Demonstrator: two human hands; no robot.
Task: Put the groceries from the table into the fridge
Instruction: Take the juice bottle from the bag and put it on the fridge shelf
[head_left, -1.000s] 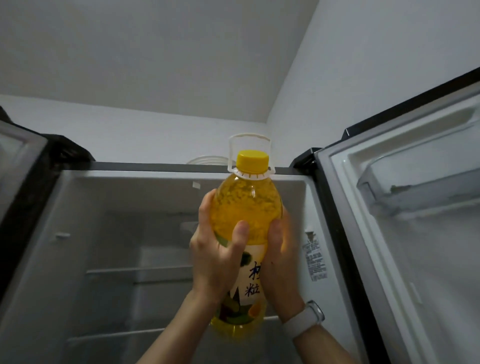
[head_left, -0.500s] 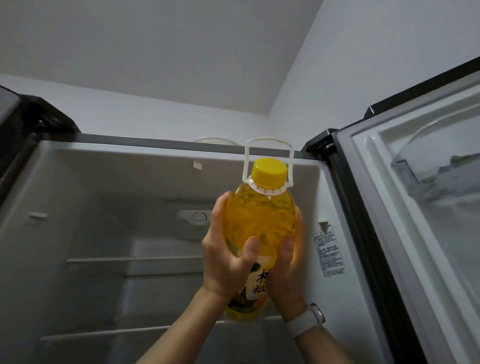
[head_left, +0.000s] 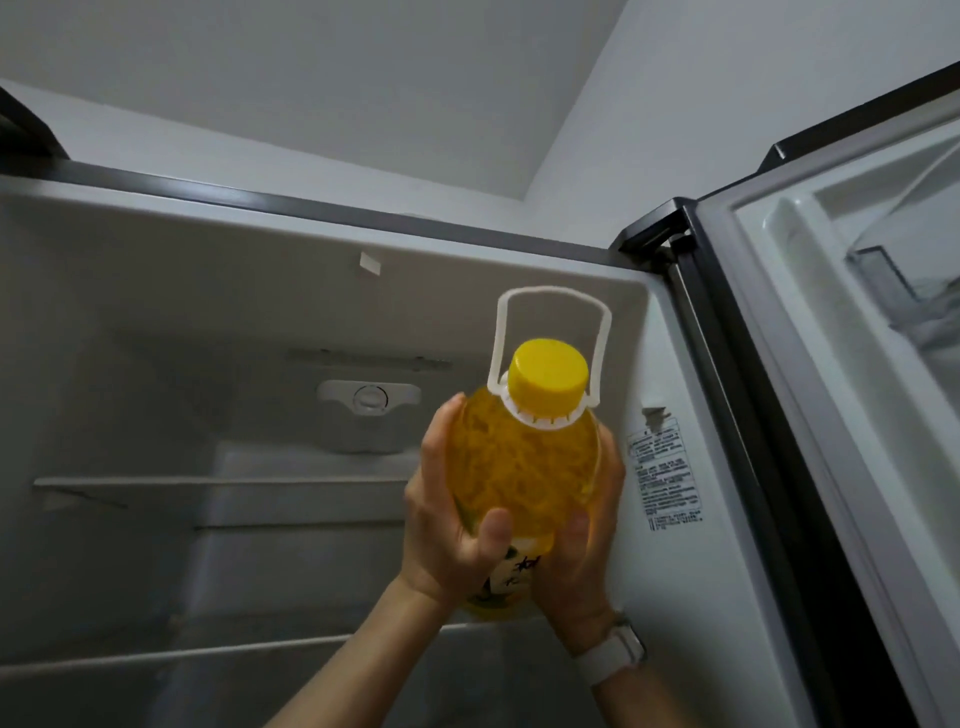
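A large bottle of yellow oil (head_left: 524, 467) with a yellow cap and a white loop handle is held upright in front of the open fridge (head_left: 208, 291). My left hand (head_left: 447, 525) grips its left side, thumb across the front above the label. My right hand (head_left: 587, 540) grips the right side, a pale watch on that wrist. The bottle hangs at the level of the fridge's upper compartment, near its right inner wall. Its base is hidden behind my hands.
Two glass shelves (head_left: 218, 483) (head_left: 182, 657) cross the fridge interior, with a control dial (head_left: 370, 399) on the back wall. The right door (head_left: 831, 364) stands open with a door bin (head_left: 914, 291). A printed sticker (head_left: 665, 478) is on the right inner wall.
The bottle and both hands have moved forward toward the fridge's upper compartment and slightly right. The view has tipped down, showing more of the interior.
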